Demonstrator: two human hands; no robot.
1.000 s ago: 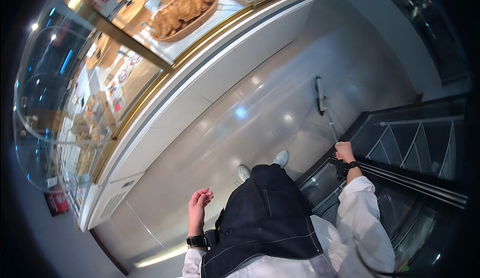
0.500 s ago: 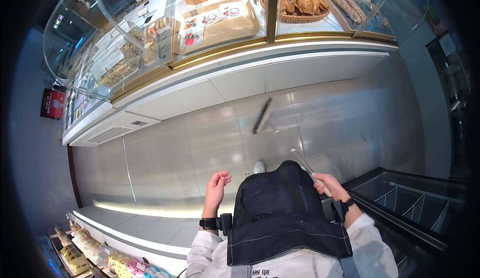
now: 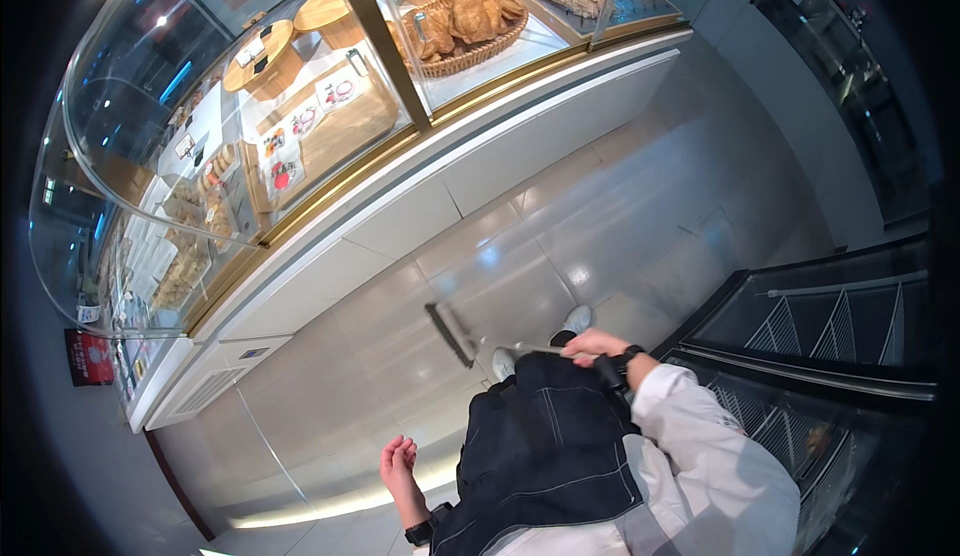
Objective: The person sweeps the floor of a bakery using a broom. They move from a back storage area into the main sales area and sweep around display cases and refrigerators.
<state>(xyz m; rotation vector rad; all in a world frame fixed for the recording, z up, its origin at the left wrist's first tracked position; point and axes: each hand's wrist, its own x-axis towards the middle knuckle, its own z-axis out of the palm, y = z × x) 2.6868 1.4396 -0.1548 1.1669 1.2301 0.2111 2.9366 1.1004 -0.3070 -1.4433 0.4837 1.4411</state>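
My right hand point(image 3: 597, 346) is wrapped round the pale handle of a broom point(image 3: 452, 336), in front of the dark apron point(image 3: 550, 416). The broom's narrow, dark head lies left of my shoes, over the tiled floor, a little blurred by motion. Whether it touches the tiles I cannot tell. Out to the left, away from the broom, my left hand point(image 3: 398, 456) hangs with loosely bent fingers and nothing in it.
A glass bakery display case point(image 3: 330, 226) with bread in a wicker basket point(image 3: 470, 64) runs along the far left side. On the right stands a dark-framed cabinet point(image 3: 800, 356) with wire racks. My white shoes point(image 3: 577, 319) are on the grey tiles.
The view has turned to the right. My right hand has swung leftward across the apron, and the broom head has come nearer and to the left. My left hand stays without anything in it.
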